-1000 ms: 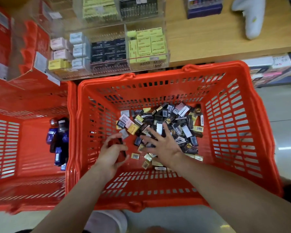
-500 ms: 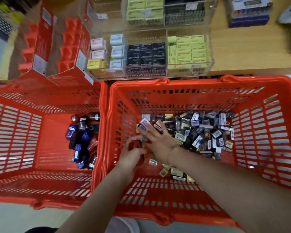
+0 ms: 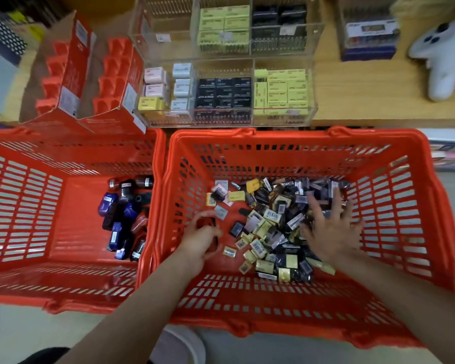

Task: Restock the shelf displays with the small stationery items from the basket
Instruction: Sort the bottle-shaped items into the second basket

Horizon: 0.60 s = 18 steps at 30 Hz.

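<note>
An orange basket (image 3: 294,308) in front of me holds a heap of small wrapped stationery items (image 3: 268,232), black, yellow, gold and lilac. My left hand (image 3: 202,239) is inside it at the left, curled around a few small dark items. My right hand (image 3: 331,229) hovers over the right of the heap, fingers spread, blurred, holding nothing that I can see. Beyond the basket, a clear acrylic shelf display (image 3: 310,95) has compartments of pink, pale blue, yellow and black boxes.
A second orange basket (image 3: 24,206) stands at the left with dark and purple bottles (image 3: 126,216) inside. Red cardboard display boxes (image 3: 71,74) lean behind it. On the wooden shelf (image 3: 352,101) lie a white plush toy (image 3: 441,53) and a blue pack (image 3: 371,40).
My right hand has swept from the left of the heap, beside the left hand, over to its right side. The left hand stays curled. The view has shifted left.
</note>
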Each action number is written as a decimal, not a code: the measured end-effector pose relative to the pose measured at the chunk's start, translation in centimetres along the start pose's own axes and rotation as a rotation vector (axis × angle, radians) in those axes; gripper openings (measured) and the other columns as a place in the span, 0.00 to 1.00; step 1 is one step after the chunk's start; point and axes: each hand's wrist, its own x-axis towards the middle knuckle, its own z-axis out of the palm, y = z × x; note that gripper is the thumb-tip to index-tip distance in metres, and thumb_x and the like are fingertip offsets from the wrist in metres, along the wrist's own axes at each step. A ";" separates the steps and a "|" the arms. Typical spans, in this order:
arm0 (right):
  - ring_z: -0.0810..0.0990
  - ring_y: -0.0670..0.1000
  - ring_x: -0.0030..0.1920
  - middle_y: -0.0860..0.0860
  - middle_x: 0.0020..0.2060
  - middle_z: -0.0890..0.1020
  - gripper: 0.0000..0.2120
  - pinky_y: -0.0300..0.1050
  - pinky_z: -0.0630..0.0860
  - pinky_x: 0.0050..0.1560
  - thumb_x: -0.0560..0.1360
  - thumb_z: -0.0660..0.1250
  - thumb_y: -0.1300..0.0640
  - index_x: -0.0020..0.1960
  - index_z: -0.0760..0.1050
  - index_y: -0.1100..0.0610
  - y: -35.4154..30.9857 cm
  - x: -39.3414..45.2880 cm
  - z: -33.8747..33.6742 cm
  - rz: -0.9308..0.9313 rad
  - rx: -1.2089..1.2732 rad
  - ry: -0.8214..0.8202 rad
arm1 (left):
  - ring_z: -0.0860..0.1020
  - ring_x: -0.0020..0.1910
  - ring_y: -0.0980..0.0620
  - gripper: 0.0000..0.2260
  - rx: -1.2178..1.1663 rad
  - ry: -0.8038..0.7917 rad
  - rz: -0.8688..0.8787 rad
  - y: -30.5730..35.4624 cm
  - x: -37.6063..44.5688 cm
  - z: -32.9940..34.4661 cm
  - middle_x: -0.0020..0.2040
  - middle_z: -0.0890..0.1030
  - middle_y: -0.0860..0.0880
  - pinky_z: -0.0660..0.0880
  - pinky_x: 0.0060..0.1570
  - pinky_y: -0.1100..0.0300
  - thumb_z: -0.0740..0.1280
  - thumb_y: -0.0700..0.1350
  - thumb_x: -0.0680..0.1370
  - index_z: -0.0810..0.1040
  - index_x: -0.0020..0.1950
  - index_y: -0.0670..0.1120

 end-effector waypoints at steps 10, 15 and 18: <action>0.76 0.59 0.58 0.58 0.66 0.74 0.29 0.45 0.74 0.60 0.82 0.55 0.41 0.76 0.62 0.56 -2.1 -2.8 -2.3 0.180 0.881 -0.305 | 0.77 0.52 0.46 0.22 0.086 -0.120 -0.003 0.7 -3.2 0.4 0.52 0.80 0.43 0.82 0.44 0.51 0.67 0.27 0.70 0.82 0.49 0.55; 0.80 0.53 0.44 0.53 0.49 0.81 0.18 0.33 0.74 0.37 0.83 0.58 0.55 0.71 0.71 0.59 1.3 -5.6 -7.0 -0.059 0.751 -0.290 | 0.76 0.50 0.46 0.23 0.161 -0.167 0.092 2.3 -6.7 0.4 0.56 0.78 0.42 0.80 0.41 0.54 0.67 0.29 0.72 0.80 0.54 0.56; 0.77 0.53 0.44 0.54 0.49 0.77 0.11 0.36 0.72 0.40 0.82 0.60 0.62 0.61 0.75 0.63 0.9 -8.5 -9.0 -0.125 0.898 -0.254 | 0.75 0.45 0.47 0.24 0.139 -0.193 0.156 3.0 -9.5 0.0 0.52 0.77 0.44 0.79 0.40 0.53 0.67 0.28 0.72 0.76 0.60 0.53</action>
